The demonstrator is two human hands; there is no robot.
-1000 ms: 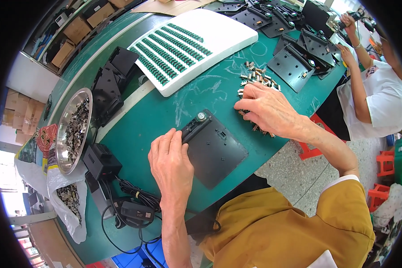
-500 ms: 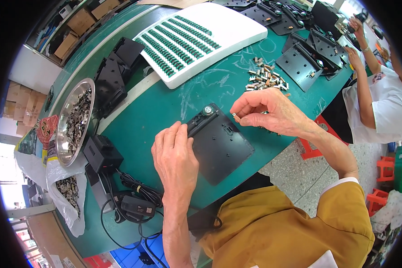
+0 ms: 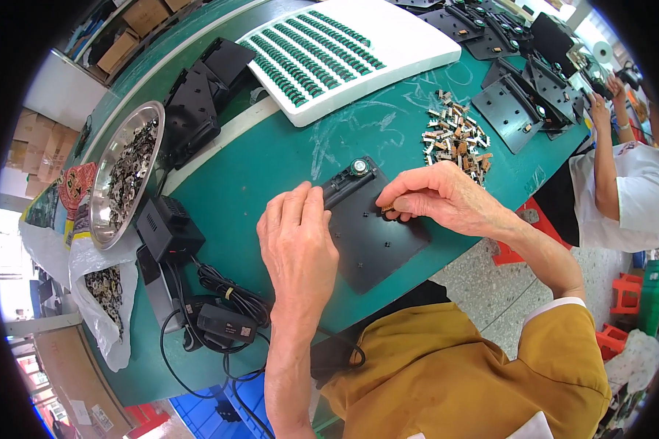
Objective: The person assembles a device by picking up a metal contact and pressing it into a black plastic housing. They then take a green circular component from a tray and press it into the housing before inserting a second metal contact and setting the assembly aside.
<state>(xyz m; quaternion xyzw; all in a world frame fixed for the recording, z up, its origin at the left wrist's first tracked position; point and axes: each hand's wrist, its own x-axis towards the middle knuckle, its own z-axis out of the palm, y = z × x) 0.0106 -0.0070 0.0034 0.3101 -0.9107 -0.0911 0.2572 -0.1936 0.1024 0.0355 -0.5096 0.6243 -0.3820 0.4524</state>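
A flat black plastic plate (image 3: pixel 377 245) lies on the green table in front of me, with small pegs on its face and a round metal-and-green piece (image 3: pixel 359 167) at its upper corner. My left hand (image 3: pixel 298 245) holds the plate's left edge, its fingers bent over the raised bar there. Between thumb and fingertips of my right hand (image 3: pixel 447 201) is a small brown-and-metal part (image 3: pixel 389 208), mostly covered by the fingers. That hand is low over the plate's right side; whether the part touches the plate is hidden.
A pile of similar small parts (image 3: pixel 458 139) lies beyond my right hand. A white foam tray (image 3: pixel 417 36) bears rows of green coils. Leftward are a metal bowl (image 3: pixel 159 117), a black box (image 3: pixel 170 230) and cables (image 3: pixel 231 293). Black plates (image 3: pixel 509 110) lie near a co-worker (image 3: pixel 611 183).
My right hand has brought the small part from beside the plate's right edge onto its face. My left hand keeps its hold. The whole view has shifted slightly.
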